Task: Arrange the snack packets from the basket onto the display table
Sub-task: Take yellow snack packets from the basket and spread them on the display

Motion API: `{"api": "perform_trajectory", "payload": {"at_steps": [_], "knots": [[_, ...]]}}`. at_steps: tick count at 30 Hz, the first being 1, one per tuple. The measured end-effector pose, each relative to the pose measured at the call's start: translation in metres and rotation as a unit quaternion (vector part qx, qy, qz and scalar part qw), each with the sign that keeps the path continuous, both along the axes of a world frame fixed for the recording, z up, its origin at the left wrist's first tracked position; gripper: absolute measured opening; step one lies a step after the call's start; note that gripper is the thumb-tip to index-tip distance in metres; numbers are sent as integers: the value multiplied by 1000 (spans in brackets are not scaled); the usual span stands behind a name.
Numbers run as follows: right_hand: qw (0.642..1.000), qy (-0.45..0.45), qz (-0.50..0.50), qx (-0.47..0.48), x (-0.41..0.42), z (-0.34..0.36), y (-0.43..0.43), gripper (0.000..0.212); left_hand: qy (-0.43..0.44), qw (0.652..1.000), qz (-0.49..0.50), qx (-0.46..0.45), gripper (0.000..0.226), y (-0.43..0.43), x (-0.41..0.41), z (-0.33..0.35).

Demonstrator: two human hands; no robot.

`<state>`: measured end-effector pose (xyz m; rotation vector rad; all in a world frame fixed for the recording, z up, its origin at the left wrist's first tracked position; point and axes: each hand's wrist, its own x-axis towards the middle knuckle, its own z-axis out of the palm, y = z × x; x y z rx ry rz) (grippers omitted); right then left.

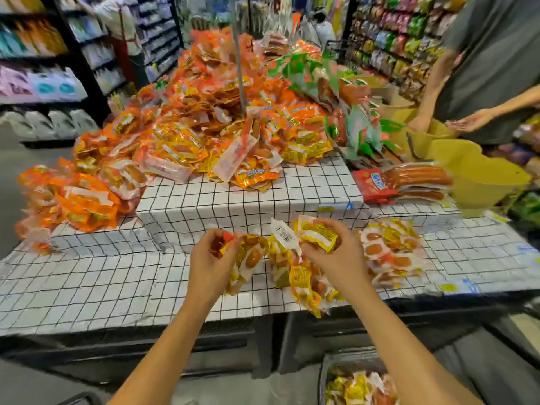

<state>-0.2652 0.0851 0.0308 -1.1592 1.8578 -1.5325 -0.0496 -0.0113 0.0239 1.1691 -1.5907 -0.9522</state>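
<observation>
Both hands gripping: left hand (211,258) is curling its fingers round a bunch of yellow snack packets (248,257); right hand (339,260) is pinching a single packet (318,236), both just above the front of the checked display table (87,276). Loose pile (391,252) of matching packets is lying just right of the hands. Basket (323,375), holding more packets, is sitting below the table edge. Orange packet heap (190,127) is covering the raised tier behind
</observation>
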Motion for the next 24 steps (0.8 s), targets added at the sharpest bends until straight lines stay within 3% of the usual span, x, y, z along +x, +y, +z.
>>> {"api": "perform_trajectory", "payload": {"at_steps": [13,18,24], "knots": [[988,22,-153,28,-135,-19,222,40,-32,981,-194,-3,18,154,-171,-7],[972,24,-224,60,-172,-49,297,41,-66,956,-280,52,28,207,-229,-42],[943,-7,-313,109,-199,-98,350,42,-115,914,-377,91,20,243,-288,-85]]}}
